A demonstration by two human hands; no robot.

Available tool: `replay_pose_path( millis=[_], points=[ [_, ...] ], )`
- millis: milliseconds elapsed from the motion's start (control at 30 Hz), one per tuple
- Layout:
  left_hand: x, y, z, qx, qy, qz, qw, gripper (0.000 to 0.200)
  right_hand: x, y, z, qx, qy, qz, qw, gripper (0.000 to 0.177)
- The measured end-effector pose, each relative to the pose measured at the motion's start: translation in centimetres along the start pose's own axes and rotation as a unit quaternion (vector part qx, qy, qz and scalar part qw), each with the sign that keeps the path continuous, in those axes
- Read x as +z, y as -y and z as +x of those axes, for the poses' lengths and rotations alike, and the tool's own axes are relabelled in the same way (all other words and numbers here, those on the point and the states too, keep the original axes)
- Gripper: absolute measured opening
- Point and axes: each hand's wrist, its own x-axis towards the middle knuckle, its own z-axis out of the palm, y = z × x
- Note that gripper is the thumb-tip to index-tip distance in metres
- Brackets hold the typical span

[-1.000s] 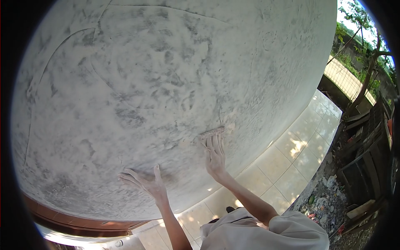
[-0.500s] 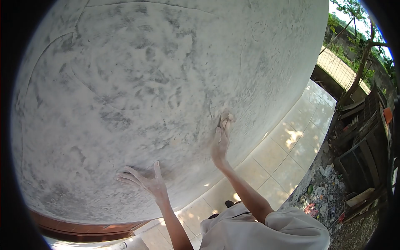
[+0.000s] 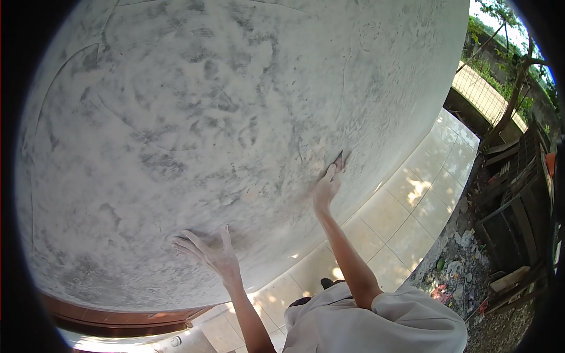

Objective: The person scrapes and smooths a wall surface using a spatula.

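Note:
A grey-white mottled plastered wall [image 3: 223, 117] fills most of the head view. My left hand [image 3: 207, 252] lies flat against the wall low down, fingers spread, holding nothing. My right hand [image 3: 327, 186] reaches up and presses a small flat piece of sandpaper [image 3: 339, 159] against the wall; only its dark edge shows above my fingertips. My pale sleeve [image 3: 406, 323] is at the bottom right.
Pale floor tiles [image 3: 412, 206] run along the wall's foot to the right. Beyond them lie rubble and litter [image 3: 453, 276], dark wooden crates [image 3: 518, 206], a fence and a tree [image 3: 518, 88]. A brown wooden edge [image 3: 118, 320] shows at the lower left.
My right hand has slid the sandpaper up and to the right across the wall. My left hand has stayed pressed in the same spot.

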Motion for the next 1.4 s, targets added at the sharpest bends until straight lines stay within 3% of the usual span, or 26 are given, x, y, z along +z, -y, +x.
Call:
replay_pose_path(
  millis=[100,300,433,533,867,933,1000,1067,1100,1167,1267,1400],
  points=[
    [0.5,-0.8,0.2,0.001,-0.015,-0.007,1.0,0.1,0.3,-1.7,0.0,0.012,0.003,-0.007,1.0,0.046],
    [0.7,-1.2,0.2,-0.002,-0.042,0.009,0.999,0.097,-0.7,-0.9,1.3,-0.069,0.011,-0.021,0.997,0.046],
    [0.0,-0.4,-0.4,-0.027,0.001,0.01,1.0,0.097,-1.4,-1.1,0.5,-0.112,0.028,-0.041,0.992,0.047],
    [0.1,-0.4,-0.5,-0.018,-0.005,0.003,1.0,0.097,-0.4,-1.3,-0.6,-0.056,-0.012,-0.052,0.997,0.047],
    [0.5,-0.5,-0.5,-0.023,-0.008,-0.012,1.0,0.098,-3.0,-3.3,6.4,-0.122,-0.005,-0.047,0.991,0.048],
    [0.7,-1.0,-0.6,-0.02,-0.018,-0.014,1.0,0.098,-1.9,0.3,5.4,-0.067,-0.066,-0.087,0.992,0.047],
    [1.0,-1.8,-0.4,-0.014,-0.03,-0.018,0.999,0.098,-1.2,1.0,-0.3,-0.205,0.041,-0.009,0.978,0.048],
    [1.1,-2.6,-0.2,-0.04,-0.037,-0.014,0.998,0.097,-2.1,-2.6,-5.1,-0.091,0.117,-0.09,0.985,0.049],
    [1.1,-2.5,-0.2,-0.036,-0.035,-0.015,0.999,0.097,-2.3,-3.5,-4.4,-0.089,0.113,-0.088,0.986,0.049],
    [1.3,-2.1,-0.3,-0.043,-0.034,-0.016,0.998,0.097,-3.2,-4.5,-1.8,-0.229,0.121,-0.139,0.956,0.049],
    [0.6,-0.7,-0.3,-0.012,-0.007,-0.009,1.0,0.098,-2.6,1.4,8.1,-0.172,0.058,-0.067,0.981,0.048],
    [0.6,-1.4,0.0,-0.018,-0.003,-0.003,1.0,0.097,-1.7,2.6,9.1,-0.135,-0.005,-0.021,0.991,0.047]
  ],
)
